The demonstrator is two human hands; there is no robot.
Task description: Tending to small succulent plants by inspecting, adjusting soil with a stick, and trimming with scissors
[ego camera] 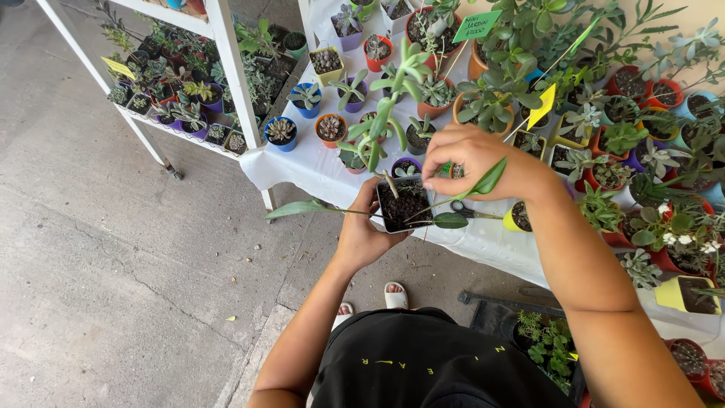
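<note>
A small square pot (405,205) of dark soil sits cupped in my left hand (365,227), fingers wrapped around its side and base, held out in front of me just off the edge of a table (302,168) draped in white cloth. Long thin stems with narrow green leaves (296,208) trail out of the pot to either side of that hand. My right hand (474,160) hovers directly above the pot, fingers pinched together around a stem (488,180) with a pointed green leaf, the fingertips close to the soil. Just beyond the pot, under my right wrist, a pair of scissors (462,208) lies on the cloth. Past both hands the table is crowded with small succulents in orange, blue, purple and yellow pots (330,128), a tall pale green succulent (387,113) rising among them, with yellow tags (541,106) and a green sign (476,25) stuck between the plants. Off beyond my left hand a white metal rack (226,60) holds more small potted plants over the concrete floor (113,264). My sandalled toes (395,295) show below the pot.
</note>
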